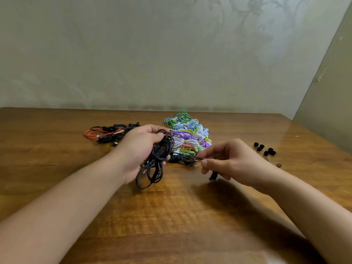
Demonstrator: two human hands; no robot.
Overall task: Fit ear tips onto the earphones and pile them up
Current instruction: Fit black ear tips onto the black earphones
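Observation:
My left hand grips a coiled bundle of dark earphone cable above the table, its loops hanging down. My right hand pinches the thin end of that cable between thumb and fingers, and a small black earbud dangles beneath it. Several black ear tips lie scattered on the table to the right of my right hand. A heap of coloured earphones in green, blue, purple, white and yellow sits behind both hands. A smaller pile of red and black earphones lies at the back left.
The wooden table runs to a wall at the back and ends at its right edge beside a grey panel. Two tiny ring-like pieces lie near the ear tips.

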